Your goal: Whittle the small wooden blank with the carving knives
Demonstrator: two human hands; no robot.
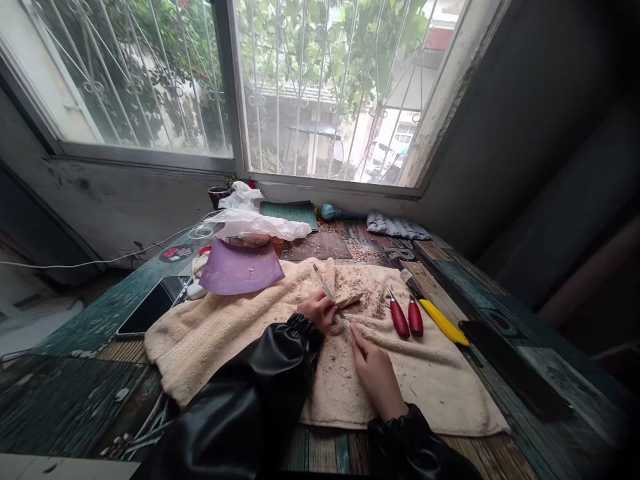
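My left hand [319, 311] is closed on a small piece of wood [351, 301], which pokes out to the right of the fingers. My right hand [376, 375] grips the pale handle of a slim metal file [324, 281]. Its long shaft crosses the wood beside my left fingers and points away from me. Both hands are over a beige towel [210, 333] strewn with wood shavings. To the right on the towel lie two red-handled carving knives [399, 317] and a yellow-handled tool [444, 321].
A purple sheet [243, 268] overlaps the towel's left side, near a phone [154, 307]. Behind are a white plastic bag [260, 220], a green mat [290, 213] and a grey padded pouch [397, 225]. A long dark strip [515, 367] lies right. The window [330, 93] is barred.
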